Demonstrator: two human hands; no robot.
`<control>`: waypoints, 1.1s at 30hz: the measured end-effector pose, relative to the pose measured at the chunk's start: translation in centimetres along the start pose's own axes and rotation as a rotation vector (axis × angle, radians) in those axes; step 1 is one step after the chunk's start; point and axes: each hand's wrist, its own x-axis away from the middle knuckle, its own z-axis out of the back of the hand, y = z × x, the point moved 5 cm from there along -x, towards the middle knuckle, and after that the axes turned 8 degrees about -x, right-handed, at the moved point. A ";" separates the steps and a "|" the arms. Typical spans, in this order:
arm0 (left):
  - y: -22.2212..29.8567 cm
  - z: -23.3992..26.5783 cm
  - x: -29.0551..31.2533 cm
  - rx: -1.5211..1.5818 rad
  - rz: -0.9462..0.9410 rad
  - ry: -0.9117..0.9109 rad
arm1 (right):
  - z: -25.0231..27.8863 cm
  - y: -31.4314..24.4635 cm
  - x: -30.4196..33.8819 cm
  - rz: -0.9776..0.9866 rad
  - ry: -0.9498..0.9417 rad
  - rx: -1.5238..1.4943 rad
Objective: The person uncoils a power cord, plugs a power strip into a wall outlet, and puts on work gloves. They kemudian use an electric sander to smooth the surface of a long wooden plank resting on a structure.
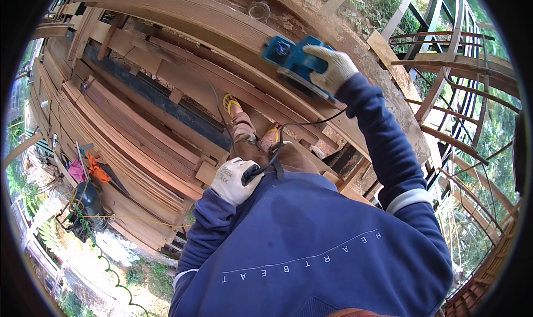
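Observation:
My right hand (337, 68), in a white work glove, is wrapped round the rear handle of a blue electric hand planer (298, 55). The planer is slightly blurred and sits at a long brown wooden plank (189, 13), its base along the wood. From it a black power cord (313, 123) loops back toward my body. Low at my waist, my gloved left hand (232, 182) is closed around a thick black part of that cord. The fingers of this hand are partly hidden by the glove's angle.
Long boards (130, 145) lie stacked on the left, with gaps between beams around my sandalled feet (233, 103). A dark compressor-like machine (89, 199) with a coiled green hose stands lower left, near orange cloth (99, 169). Metal framing (444, 61) rises on the right.

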 end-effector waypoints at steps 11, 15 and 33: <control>1.5 -0.9 -1.0 0.015 -0.078 0.030 | 0.7 2.4 2.8 0.091 0.008 -0.040; 2.6 -2.6 -1.7 0.019 -0.190 -0.063 | 4.2 6.9 13.5 -0.032 0.030 -0.069; -0.1 -1.6 -5.2 -0.006 -0.233 -0.040 | 3.1 3.8 8.8 -0.189 0.020 -0.098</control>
